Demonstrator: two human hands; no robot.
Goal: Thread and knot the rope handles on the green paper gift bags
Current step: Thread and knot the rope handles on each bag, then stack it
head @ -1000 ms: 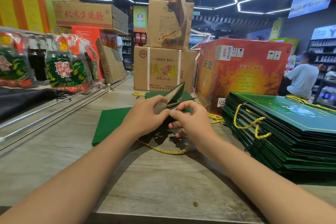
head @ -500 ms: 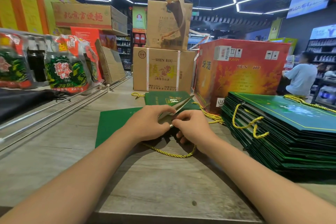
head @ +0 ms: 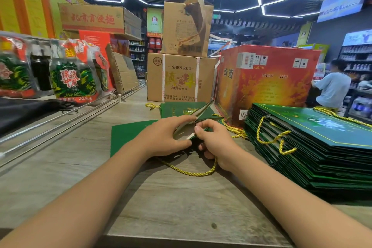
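Note:
A flat green paper gift bag (head: pixel 128 137) lies on the wooden counter in front of me. My left hand (head: pixel 165 135) grips its near top edge, where the mouth (head: pixel 202 111) gapes slightly. My right hand (head: pixel 215 141) pinches the same edge beside it, fingers closed on the bag. A yellow rope handle (head: pixel 189 172) loops out from under both hands toward me. How the rope ends sit in the bag is hidden by my fingers. More loose yellow rope (head: pixel 235 131) lies just right of the bag.
A tall stack of green bags (head: pixel 314 147) with yellow handles fills the right side. Another green bag (head: pixel 175 107) lies behind the one I hold. Cardboard boxes (head: pixel 181 76) and a red carton (head: pixel 265 82) stand at the back. Metal rails (head: pixel 60 121) run along the left.
The bag's raised top flap has come down lower. Both hands have stayed at the bag's edge, and the rope loop in front has shifted slightly to the right.

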